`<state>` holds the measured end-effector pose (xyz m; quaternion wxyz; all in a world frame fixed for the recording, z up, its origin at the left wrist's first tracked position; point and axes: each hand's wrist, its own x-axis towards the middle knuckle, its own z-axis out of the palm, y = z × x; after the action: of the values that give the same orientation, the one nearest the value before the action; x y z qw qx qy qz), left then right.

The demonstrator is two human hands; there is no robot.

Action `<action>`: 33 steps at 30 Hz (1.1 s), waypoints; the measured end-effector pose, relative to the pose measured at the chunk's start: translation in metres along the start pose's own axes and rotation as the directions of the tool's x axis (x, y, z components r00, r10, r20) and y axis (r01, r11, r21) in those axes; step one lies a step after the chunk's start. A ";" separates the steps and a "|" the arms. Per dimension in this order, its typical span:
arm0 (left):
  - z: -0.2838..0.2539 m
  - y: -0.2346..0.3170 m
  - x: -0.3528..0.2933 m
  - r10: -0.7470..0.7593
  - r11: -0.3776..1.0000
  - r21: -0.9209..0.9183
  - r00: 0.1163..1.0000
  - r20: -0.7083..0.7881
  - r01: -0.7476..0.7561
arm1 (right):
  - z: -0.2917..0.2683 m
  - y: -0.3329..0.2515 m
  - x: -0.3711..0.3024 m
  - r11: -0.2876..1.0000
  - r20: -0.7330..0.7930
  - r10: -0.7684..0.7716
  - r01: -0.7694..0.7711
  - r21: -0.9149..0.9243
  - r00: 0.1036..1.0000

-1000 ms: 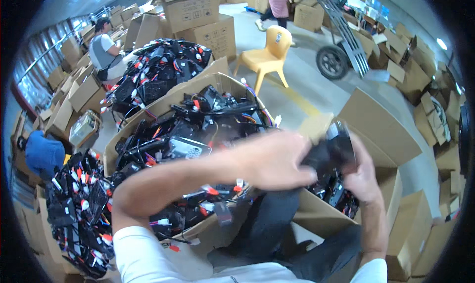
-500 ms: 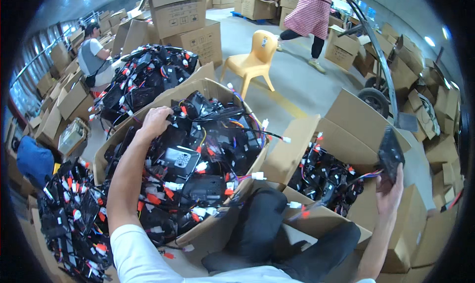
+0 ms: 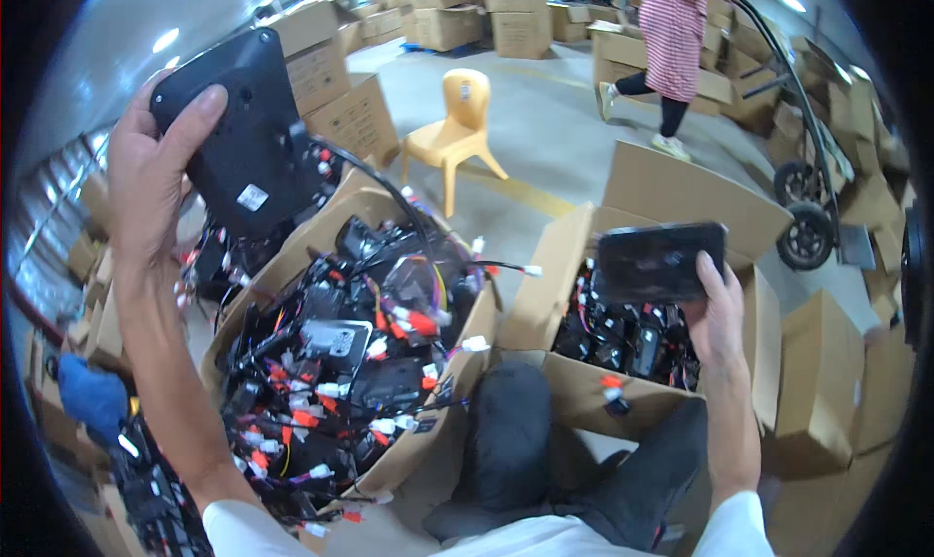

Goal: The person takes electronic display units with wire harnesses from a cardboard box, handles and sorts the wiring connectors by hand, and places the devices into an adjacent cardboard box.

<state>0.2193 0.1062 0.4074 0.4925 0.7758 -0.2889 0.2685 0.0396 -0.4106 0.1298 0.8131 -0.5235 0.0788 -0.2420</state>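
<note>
Raised at the upper left, my left hand (image 3: 161, 182) grips a flat black electronic unit (image 3: 243, 134), its thumb on the face that bears a small white label. A dark cable runs from that unit down toward the large cardboard box (image 3: 484, 328), which is heaped with similar black units (image 3: 389, 382) and wires with white and red connectors. My right hand (image 3: 715, 309) is closed on the right edge of a black rectangular unit with a glossy face (image 3: 657, 262). It is held above a smaller open cardboard box (image 3: 574, 382) with more units inside.
A yellow plastic chair (image 3: 449, 134) stands beyond the boxes. A person in a pink striped garment (image 3: 671, 27) is at a hand truck (image 3: 808, 100) at the far right. Stacked cartons (image 3: 350, 114) rise behind the large box; more cartons (image 3: 822, 382) line the right side.
My left hand has come up from the large box with a black unit in it. My right hand has moved left and turned its unit over the smaller box. The person behind has stepped right.
</note>
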 end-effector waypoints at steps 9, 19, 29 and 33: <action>0.291 0.082 -0.091 0.240 0.952 -0.066 0.599 0.764 -0.298 | 0.007 -0.005 -0.023 0.986 0.331 -0.068 0.115 -0.122 0.941; 0.429 0.070 -0.194 0.067 0.913 -0.394 0.915 0.398 0.105 | -0.114 -0.031 -0.078 0.988 0.035 -0.100 0.104 -0.118 0.994; 0.527 0.119 -0.164 0.158 0.931 -0.364 0.885 0.439 0.014 | -0.209 -0.102 -0.017 0.792 0.346 -0.079 0.270 -0.548 0.935; 0.590 0.118 -0.179 -0.070 0.396 -0.772 0.854 0.515 0.498 | -0.235 -0.118 -0.004 0.795 0.215 -0.214 0.298 -0.529 0.953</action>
<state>0.0904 -0.4447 0.1349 0.7907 0.4774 -0.3390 -0.1788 -0.0905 -0.6397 0.1311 0.5889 -0.7588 0.0150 -0.2778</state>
